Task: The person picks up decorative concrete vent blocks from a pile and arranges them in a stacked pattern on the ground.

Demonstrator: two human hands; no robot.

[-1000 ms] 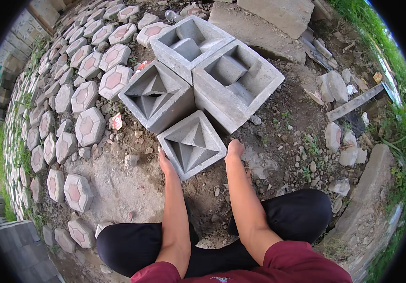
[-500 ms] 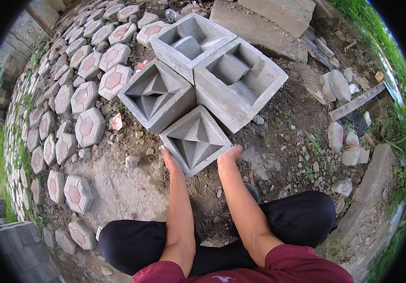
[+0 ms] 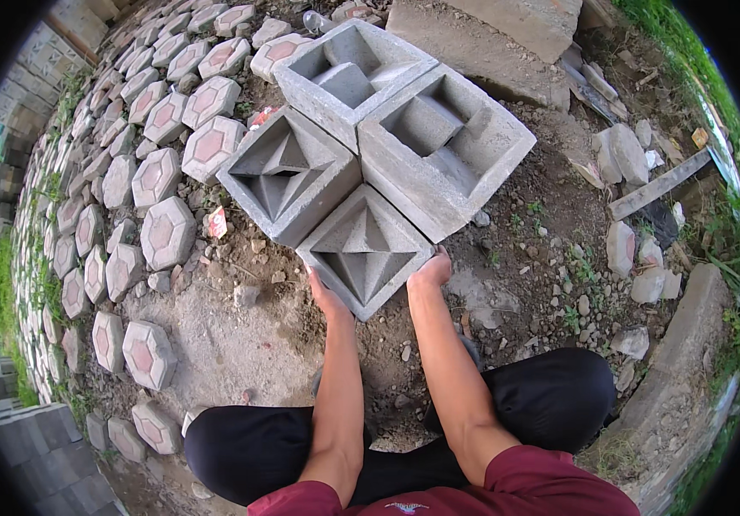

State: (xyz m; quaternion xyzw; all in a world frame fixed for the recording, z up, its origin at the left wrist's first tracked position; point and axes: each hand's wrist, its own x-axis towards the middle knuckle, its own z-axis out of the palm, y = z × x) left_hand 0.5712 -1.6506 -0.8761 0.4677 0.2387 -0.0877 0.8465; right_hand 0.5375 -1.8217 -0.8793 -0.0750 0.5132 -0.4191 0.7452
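- Both hands press on the small grey block (image 3: 364,250): the left hand (image 3: 325,297) on its left side, the right hand (image 3: 430,271) on its right.
- The small grey block sits on the dirt ground (image 3: 241,344), touching two of the three bigger blocks (image 3: 361,129).
- It looks almost pushed into place.

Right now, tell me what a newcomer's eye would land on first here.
First, the cluster of four square grey concrete blocks with hollow geometric faces at upper centre, set tight together on bare dirt. The nearest block sits between the left hand and right hand, each pressed to a side of it. To the left, rows of hexagonal pavers with pinkish centres curve away.
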